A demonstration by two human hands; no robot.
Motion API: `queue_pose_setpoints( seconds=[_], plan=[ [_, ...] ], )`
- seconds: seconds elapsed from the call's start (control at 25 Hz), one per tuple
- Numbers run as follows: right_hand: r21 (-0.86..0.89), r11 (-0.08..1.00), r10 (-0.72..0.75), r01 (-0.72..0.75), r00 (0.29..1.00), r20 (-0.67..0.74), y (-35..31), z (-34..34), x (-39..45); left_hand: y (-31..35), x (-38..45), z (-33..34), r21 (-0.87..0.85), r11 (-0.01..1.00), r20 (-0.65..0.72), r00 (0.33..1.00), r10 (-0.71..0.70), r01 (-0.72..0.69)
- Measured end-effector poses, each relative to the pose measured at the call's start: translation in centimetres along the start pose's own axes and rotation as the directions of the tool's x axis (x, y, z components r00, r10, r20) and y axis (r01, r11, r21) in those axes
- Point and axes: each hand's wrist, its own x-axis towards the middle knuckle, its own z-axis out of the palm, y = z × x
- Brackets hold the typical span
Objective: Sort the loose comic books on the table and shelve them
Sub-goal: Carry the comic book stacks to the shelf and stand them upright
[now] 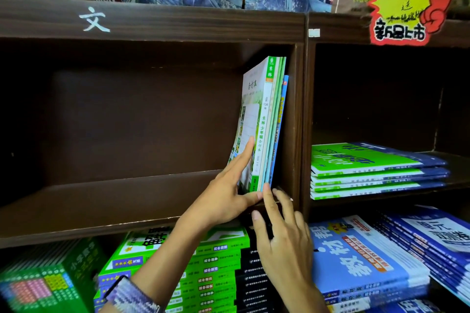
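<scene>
The left hand (229,193) presses flat against the cover of the outermost of a few upright books (264,122), its index finger stretched up the cover and its thumb hooked under the bottom edge; a woven purple watch strap (132,295) shows at the wrist. The right hand (282,234) is open, fingertips touching the lower corners of the same books at the shelf's front edge, grasping nothing. The books, green-spined with a blue one behind, stand tilted against the right wall of the dark brown shelf compartment (127,195), which is marked with a white painted character (94,21) above. A flat stack of green-and-blue workbooks (368,173) lies in the neighbouring compartment. Green stacks (178,262) and blue stacks (368,262) fill the shelf below.
</scene>
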Motion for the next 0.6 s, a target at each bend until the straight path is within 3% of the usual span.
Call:
queue_pose_setpoints(
  seconds=[0.08, 0.24, 0.44, 0.52, 0.6],
  plan=[
    [-0.044, 0.999, 0.018, -0.014, 0.997, 0.080, 0.0, -0.2, 0.0, -0.2, -0.1, -0.1, -0.004, 1.000, 0.024, 1.000, 0.005, -0.005],
    [-0.057, 0.997, 0.062, -0.051, 0.978, 0.200, 0.2, -0.5, -0.1, 0.3, -0.7, -1.0, -0.202, 0.978, 0.100, 0.995, -0.027, 0.047],
    [0.111, 0.993, 0.025, -0.050, 0.976, 0.218, 0.6, -1.9, -4.3, 1.5, -2.5, -0.9, 0.192, 0.973, 0.099, 0.984, -0.149, 0.128],
    [0.102, 0.981, 0.145, -0.163, 0.976, 0.164, 0.6, -2.5, -9.8, 1.4, -3.9, -1.0, 0.308, 0.946, 0.126, 0.982, -0.142, 0.097],
    [0.032, 0.954, 0.289, -0.297, 0.945, 0.151, 0.0, -3.0, -16.8, 1.7, -6.2, -0.3, 0.316, 0.948, 0.065, 0.998, -0.002, -0.019]
  ],
)
